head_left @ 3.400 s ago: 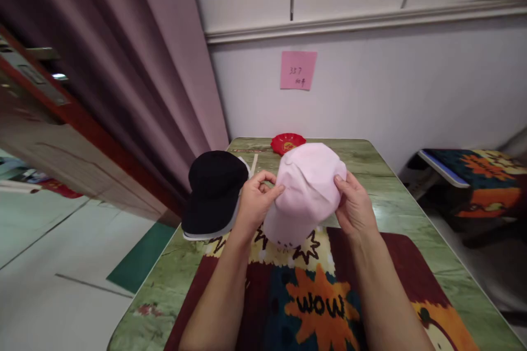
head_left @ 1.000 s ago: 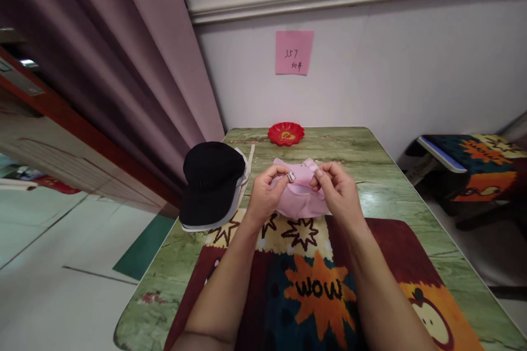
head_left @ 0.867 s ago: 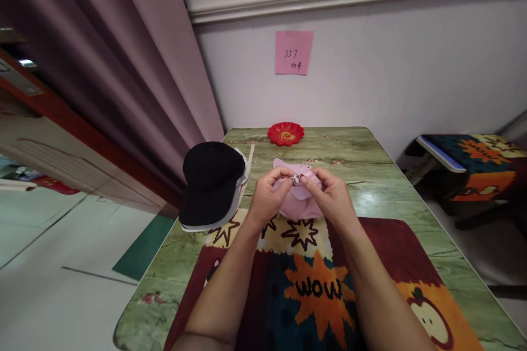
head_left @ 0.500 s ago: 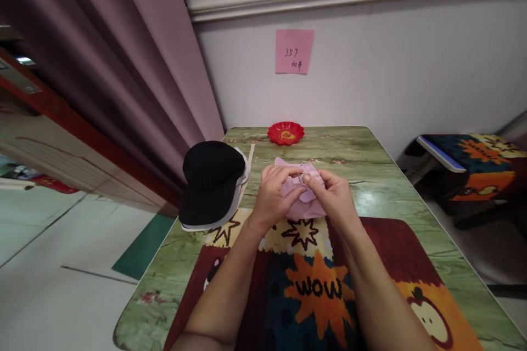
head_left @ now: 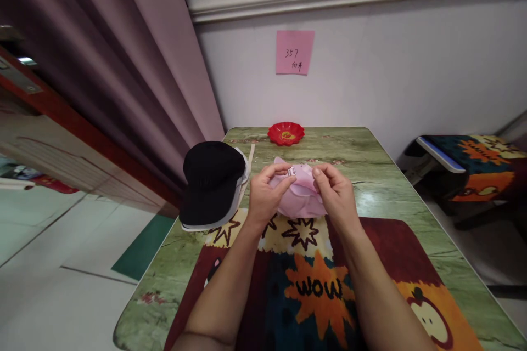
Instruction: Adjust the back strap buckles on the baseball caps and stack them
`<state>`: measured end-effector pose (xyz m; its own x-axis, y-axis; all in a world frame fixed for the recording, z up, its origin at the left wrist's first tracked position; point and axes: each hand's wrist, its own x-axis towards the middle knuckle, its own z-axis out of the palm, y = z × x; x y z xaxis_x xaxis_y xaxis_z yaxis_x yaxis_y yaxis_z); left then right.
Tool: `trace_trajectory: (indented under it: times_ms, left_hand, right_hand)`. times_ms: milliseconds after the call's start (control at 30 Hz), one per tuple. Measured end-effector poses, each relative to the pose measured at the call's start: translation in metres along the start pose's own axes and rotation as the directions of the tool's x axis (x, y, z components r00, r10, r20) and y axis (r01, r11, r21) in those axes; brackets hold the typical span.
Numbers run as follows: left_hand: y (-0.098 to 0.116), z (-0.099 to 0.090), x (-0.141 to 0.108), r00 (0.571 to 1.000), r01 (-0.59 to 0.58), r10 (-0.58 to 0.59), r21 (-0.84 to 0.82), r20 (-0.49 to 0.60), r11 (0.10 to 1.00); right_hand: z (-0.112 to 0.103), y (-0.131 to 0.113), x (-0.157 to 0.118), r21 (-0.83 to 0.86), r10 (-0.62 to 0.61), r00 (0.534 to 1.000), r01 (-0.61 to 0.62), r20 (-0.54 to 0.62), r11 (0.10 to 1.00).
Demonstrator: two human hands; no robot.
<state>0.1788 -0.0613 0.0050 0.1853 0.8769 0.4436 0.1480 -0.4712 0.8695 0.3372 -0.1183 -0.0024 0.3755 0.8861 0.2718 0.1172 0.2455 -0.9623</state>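
A pink cap [head_left: 301, 205] is held up between my two hands over the middle of the table. My left hand [head_left: 264, 191] pinches its strap beside a small metal buckle [head_left: 291, 171]. On the other side, my right hand [head_left: 336, 191] has thumb and fingers closed on the cap's right strap end. A gap separates the two sets of fingertips, with pink fabric showing between them. To the left of my left hand sits a black cap [head_left: 212, 175] with a pale one partly visible beneath it.
The green wood-patterned table [head_left: 349, 148] carries a colourful placemat [head_left: 288, 269] under my forearms. A red scalloped dish [head_left: 285, 134] stands near the back edge. A pink note [head_left: 294, 52] is stuck on the wall. A patterned stool [head_left: 486, 159] is at right, a curtain [head_left: 164, 38] at left.
My hands have moved apart from close together at the buckle. The left now holds the buckle side, while the right has shifted slightly right along the strap. The black cap has stayed put.
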Motion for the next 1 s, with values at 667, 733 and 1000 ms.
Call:
trace_trajectory:
  times_ms: [667,733,1000]
  left_hand:
    - [0.0027,0.0064,-0.0014,0.994,0.074,-0.066,-0.103,0.082,0.992]
    - [0.0032,0.0065,-0.0013,0.994,0.075,-0.064,-0.112,0.093,0.991]
    - [0.0011,0.0046,0.0000,0.988,0.115,-0.096,-0.165,0.117,0.980]
  right_hand:
    - [0.0064,0.0052,0.0015,-0.041,0.130,0.991,-0.130,-0.009,0.991]
    - [0.0070,0.0056,0.0012,-0.041,0.124,0.992,-0.124,-0.003,0.991]
    - [0.0087,0.0045,0.0006,-0.022,0.136,0.989,-0.134,0.055,0.991]
